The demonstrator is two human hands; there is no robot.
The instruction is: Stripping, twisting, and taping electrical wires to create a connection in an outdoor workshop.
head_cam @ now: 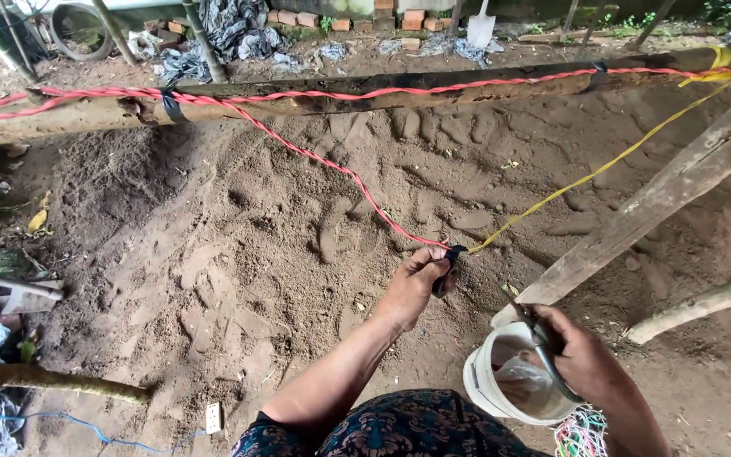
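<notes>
Left hand [412, 283] grip pinches taped wire joint [447, 258].

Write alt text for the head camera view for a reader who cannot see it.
Over sandy ground, the left hand pinches the black-taped joint where a red twisted cable meets a yellow cable. The right hand grips a dark tool above a white bucket; a wooden pole crosses behind.

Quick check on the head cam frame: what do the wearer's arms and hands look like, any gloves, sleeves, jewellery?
Both hands are bare: no gloves on the left hand or the right hand, and no rings, watch or bracelet visible. Both forearms are uncovered, with no sleeve reaching them. At the bottom edge, a dark garment with a teal and blue printed pattern shows.
</notes>
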